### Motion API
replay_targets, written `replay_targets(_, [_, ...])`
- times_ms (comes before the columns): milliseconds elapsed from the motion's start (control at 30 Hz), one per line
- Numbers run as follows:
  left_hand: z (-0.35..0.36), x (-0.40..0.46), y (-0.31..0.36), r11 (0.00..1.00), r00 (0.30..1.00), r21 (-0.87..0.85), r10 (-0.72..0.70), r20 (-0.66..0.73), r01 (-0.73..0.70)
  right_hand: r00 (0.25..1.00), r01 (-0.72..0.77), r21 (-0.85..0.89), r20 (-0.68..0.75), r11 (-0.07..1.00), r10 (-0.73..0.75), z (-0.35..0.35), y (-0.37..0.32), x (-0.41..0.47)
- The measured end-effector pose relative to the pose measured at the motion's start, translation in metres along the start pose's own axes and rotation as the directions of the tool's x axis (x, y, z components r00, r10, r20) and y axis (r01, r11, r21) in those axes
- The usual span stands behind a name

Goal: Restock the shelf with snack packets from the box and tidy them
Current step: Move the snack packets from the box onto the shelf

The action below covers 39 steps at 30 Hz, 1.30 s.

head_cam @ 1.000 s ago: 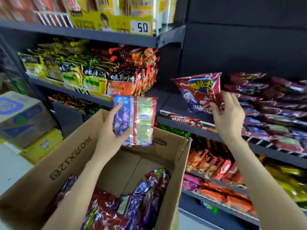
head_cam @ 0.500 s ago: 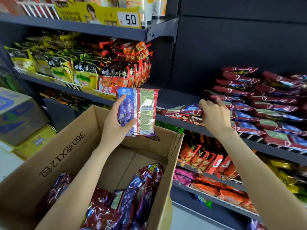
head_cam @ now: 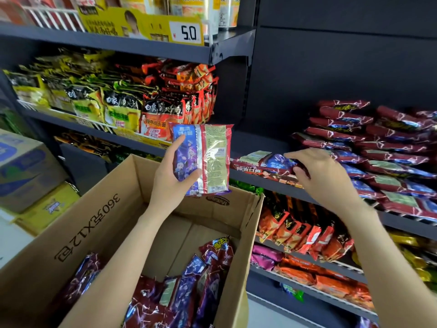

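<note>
The left hand (head_cam: pixel 169 179) grips 1 upright blue-and-red foil snack packet (head_cam: pixel 203 159) above the brown cardboard box (head_cam: pixel 99 223). At 3 o'clock, the right hand (head_cam: pixel 324 176) pinches a flat red-and-blue packet (head_cam: pixel 267 160) on the dark metal shelf (head_cam: pixel 267 183).

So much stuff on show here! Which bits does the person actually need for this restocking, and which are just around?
In use:
left hand holding a packet
right hand on a shelved packet
cardboard box of packets
maroon stacks

Just around:
noodle bags
price tag
orange packs
blue carton
</note>
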<state>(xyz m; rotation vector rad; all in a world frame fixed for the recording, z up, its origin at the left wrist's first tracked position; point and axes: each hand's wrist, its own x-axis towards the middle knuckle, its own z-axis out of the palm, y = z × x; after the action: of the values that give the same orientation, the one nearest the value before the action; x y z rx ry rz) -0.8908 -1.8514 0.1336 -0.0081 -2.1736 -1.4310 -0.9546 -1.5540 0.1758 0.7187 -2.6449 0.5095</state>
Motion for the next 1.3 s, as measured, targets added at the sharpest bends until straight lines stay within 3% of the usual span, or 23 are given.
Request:
replay_targets(67, [0.001,0.001,0.001,0.999,1.000,-0.049,-0.012,-0.026,0.011,0.981,0.126,0.076,-0.158,0.989,-0.113,0.006,-0.022,-0.015])
replay_targets(167, [0.004,0.002,0.003,0.996,0.994,-0.054,-0.069,-0.082,0.065,0.940,0.292,0.007,-0.186,0.956,-0.286,0.031,-0.056,-0.026])
replay_targets(233, [0.005,0.000,0.005,0.996,0.993,0.081,-0.016,-0.115,0.025,0.941,0.325,0.041,-0.114,0.945,-0.319,0.046,-0.077,-0.026])
replay_targets(267, [0.005,-0.003,0.006,0.966,0.988,0.249,0.102,-0.120,-0.070,0.960,0.277,0.177,-0.083,0.944,-0.267,0.048,-0.087,-0.024])
replay_targets(300, [0.005,-0.005,0.006,0.870,0.956,0.445,0.280,-0.086,-0.215,0.985,0.171,0.370,-0.044,0.913,-0.167,0.043,-0.098,-0.019])
replay_targets(333, [0.006,-0.009,0.006,0.710,0.881,0.594,0.474,-0.006,-0.378,0.998,0.021,0.585,0.036,0.811,-0.052,0.035,-0.108,-0.012])
replay_targets(367, [0.007,-0.012,0.006,0.542,0.779,0.668,0.621,0.090,-0.510,0.988,-0.138,0.756,0.146,0.640,0.041,0.026,-0.114,-0.003])
replay_targets(400, [0.009,-0.014,0.007,0.417,0.691,0.688,0.702,0.171,-0.594,0.963,-0.267,0.831,0.254,0.488,0.094,0.018,-0.114,0.007])
replay_targets(467, [0.010,-0.016,0.008,0.267,0.577,0.671,0.763,0.292,-0.692,0.906,-0.421,0.840,0.406,0.343,0.119,0.004,-0.107,0.023])
replay_targets(533, [0.007,-0.016,0.006,0.162,0.513,0.634,0.749,0.420,-0.756,0.899,-0.434,0.822,0.418,0.368,0.126,-0.003,-0.101,0.029])
replay_targets(600, [0.007,-0.014,0.005,0.112,0.463,0.559,0.702,0.541,-0.822,0.922,-0.384,0.789,0.359,0.479,0.147,-0.001,-0.093,0.031])
replay_targets(667, [0.009,-0.011,0.007,0.151,0.439,0.465,0.662,0.608,-0.872,0.947,-0.322,0.767,0.276,0.555,0.167,-0.001,-0.085,0.035])
replay_targets(767, [0.016,0.000,0.013,0.272,0.480,0.410,0.652,0.587,-0.870,0.975,-0.196,0.723,0.074,0.662,0.208,-0.010,-0.066,0.044])
replay_targets(900, [0.033,0.024,0.011,0.485,0.656,0.447,0.620,0.430,-0.752,0.920,-0.107,0.636,-0.229,0.764,0.320,-0.027,-0.023,0.062])
replay_targets(1000, [0.057,0.038,0.005,0.631,0.810,0.512,0.400,0.428,-0.582,0.848,-0.128,0.607,-0.342,0.784,0.404,-0.031,0.008,0.076])
replay_targets(1067, [0.075,0.046,-0.001,0.669,0.843,0.538,0.273,0.464,-0.513,0.826,-0.165,0.517,-0.393,0.840,0.405,-0.027,0.020,0.083])
replay_targets(1167, [0.095,0.053,-0.007,0.659,0.849,0.563,0.243,0.469,-0.500,0.873,-0.160,0.263,-0.412,0.951,0.261,-0.008,0.029,0.087])
replay_targets(1300, [0.108,0.053,-0.005,0.672,0.849,0.535,0.299,0.436,-0.512,0.993,-0.004,-0.157,-0.119,0.988,-0.015,0.022,0.033,0.084])
